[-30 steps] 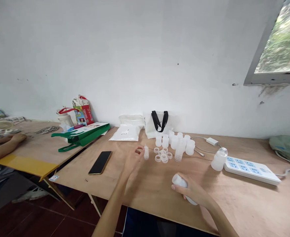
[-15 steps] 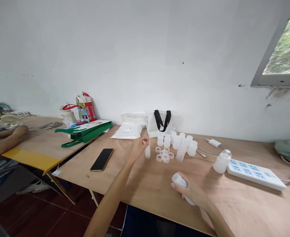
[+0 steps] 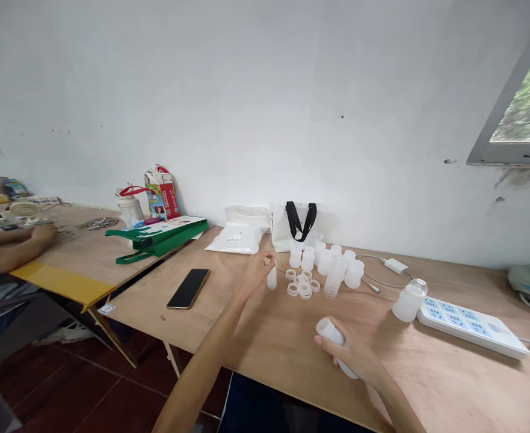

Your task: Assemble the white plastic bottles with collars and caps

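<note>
My left hand (image 3: pixel 258 273) has its fingers pinched at the top of a narrow stack of small translucent discs (image 3: pixel 272 281); the fingertips partly hide the uppermost pieces. Nearer the table's front edge, my right hand (image 3: pixel 355 352) is wrapped round a frosted white bottle (image 3: pixel 330 329), held tilted with its upper end toward the far left. Between the hands and the wall lie several loose translucent rings (image 3: pixel 304 287). Beside them stands a taller stack of translucent ring-like pieces (image 3: pixel 333 281). Several frosted bottles (image 3: pixel 354 273) cluster behind. Another bottle with a clear dome cap (image 3: pixel 409 300) stands farther right.
A power strip (image 3: pixel 472 325) lies at the right, near a white cable adapter (image 3: pixel 395 266). A phone (image 3: pixel 189 288) is at left. White packages (image 3: pixel 235 237), a black-handled bag (image 3: pixel 283 231) and a green bag (image 3: pixel 165 237) sit behind. Another person's hand (image 3: pixel 43 234) rests on the neighbouring table.
The view has shifted slightly, so the scene sits a little farther right. Both hands keep nearly the same pose, the left at the disc stack and the right round the bottle.
</note>
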Demonstrator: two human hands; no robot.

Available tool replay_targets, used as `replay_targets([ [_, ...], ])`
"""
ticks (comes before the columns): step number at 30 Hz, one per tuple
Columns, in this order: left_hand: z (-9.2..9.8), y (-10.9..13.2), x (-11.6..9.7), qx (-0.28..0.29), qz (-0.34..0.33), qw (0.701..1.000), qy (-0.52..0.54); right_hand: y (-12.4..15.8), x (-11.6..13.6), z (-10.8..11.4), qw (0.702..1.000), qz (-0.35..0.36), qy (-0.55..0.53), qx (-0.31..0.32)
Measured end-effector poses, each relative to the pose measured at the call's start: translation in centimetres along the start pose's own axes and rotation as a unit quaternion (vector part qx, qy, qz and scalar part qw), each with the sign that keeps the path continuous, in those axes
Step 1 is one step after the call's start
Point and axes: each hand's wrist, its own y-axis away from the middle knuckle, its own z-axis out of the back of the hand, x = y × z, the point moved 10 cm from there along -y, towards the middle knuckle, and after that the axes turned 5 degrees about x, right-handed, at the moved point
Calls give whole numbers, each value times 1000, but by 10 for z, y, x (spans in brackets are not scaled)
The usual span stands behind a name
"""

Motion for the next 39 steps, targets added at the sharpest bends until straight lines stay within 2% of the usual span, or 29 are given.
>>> replay_targets([
  [7, -2, 0, 2, -10, 6, 1000, 4, 0, 2, 1, 1000, 12, -1, -1],
  [12, 7, 2, -3, -38, 10, 999, 19, -2, -1, 1, 1000, 15, 3, -2],
  [21, 20, -3, -7, -42, 10, 998, 44, -3, -5, 1, 1000, 13, 10, -2],
  [39, -9, 11, 9, 6, 38, 997, 65, -2, -2, 1, 1000, 14, -1, 4],
])
